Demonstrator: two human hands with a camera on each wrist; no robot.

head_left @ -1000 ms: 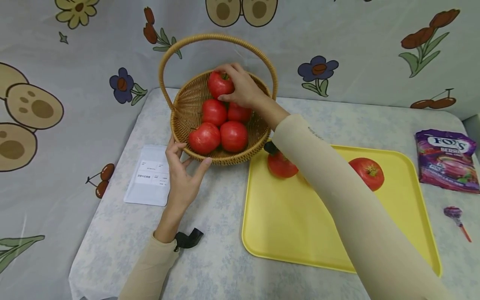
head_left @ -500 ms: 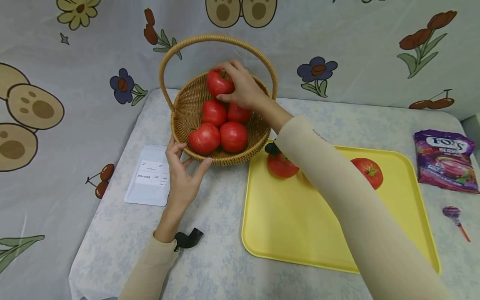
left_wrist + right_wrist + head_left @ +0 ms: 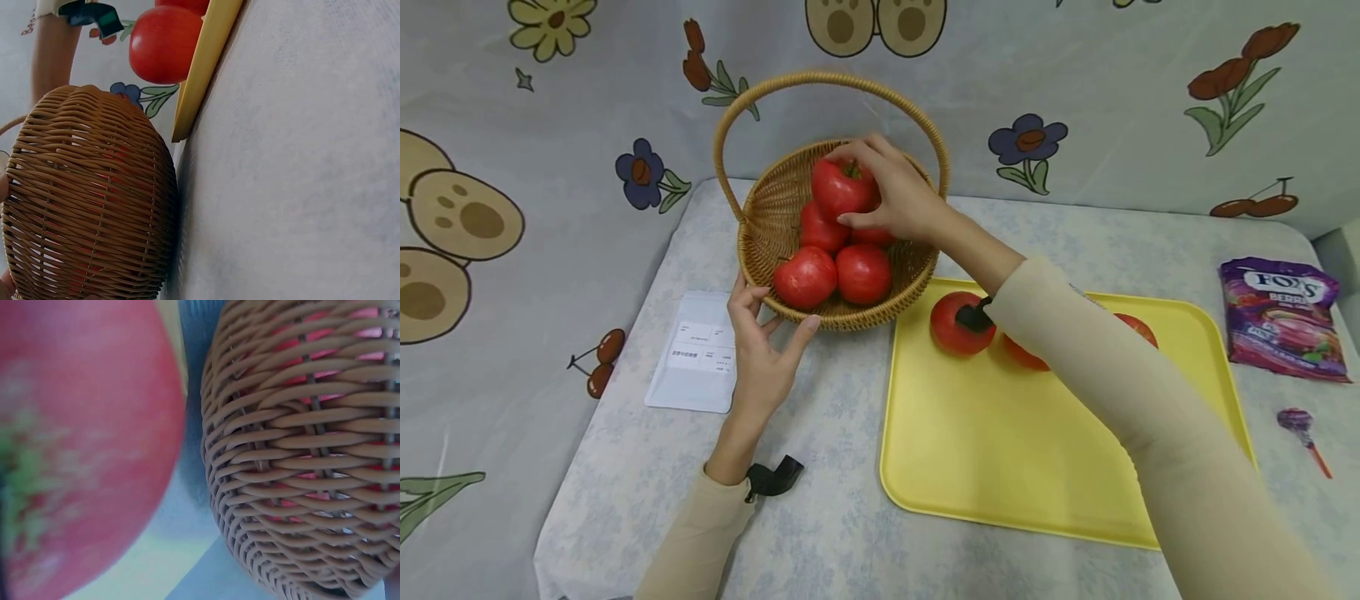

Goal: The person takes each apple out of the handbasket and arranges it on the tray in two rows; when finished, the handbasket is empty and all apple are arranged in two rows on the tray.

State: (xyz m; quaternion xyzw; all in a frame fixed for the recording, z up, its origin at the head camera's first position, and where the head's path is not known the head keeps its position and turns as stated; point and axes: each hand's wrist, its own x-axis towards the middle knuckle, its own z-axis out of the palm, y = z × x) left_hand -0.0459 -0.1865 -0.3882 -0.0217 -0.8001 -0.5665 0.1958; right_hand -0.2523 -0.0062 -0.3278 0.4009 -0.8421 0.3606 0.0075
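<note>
My right hand (image 3: 898, 192) grips a red apple (image 3: 838, 190) from its right side, over the back of the wicker basket (image 3: 767, 187). Several more apples (image 3: 863, 273) sit in the basket, two of them partly hidden by the held one and the hand. My left hand (image 3: 763, 362) holds the basket's front left rim, its thumb toward the front and its fingers along the left side. In the left wrist view the woven basket wall (image 3: 94, 194) fills the left side, with red showing through the gaps. A blurred apple (image 3: 94, 444) lies close to the right wrist camera.
A yellow tray (image 3: 985, 450) at right holds an apple (image 3: 955, 321) and others partly covered by the right forearm. At the far right lie a purple candy bag (image 3: 1285, 317) and a lollipop (image 3: 1296, 421). A white labelled pouch (image 3: 692, 354) lies left. The basket handle (image 3: 831, 79) arches upright.
My right hand has brought the gripped apple slightly toward the front of the basket, covering more of the apples below. The right forearm has shifted, uncovering another tray apple. The left hand stays on the rim.
</note>
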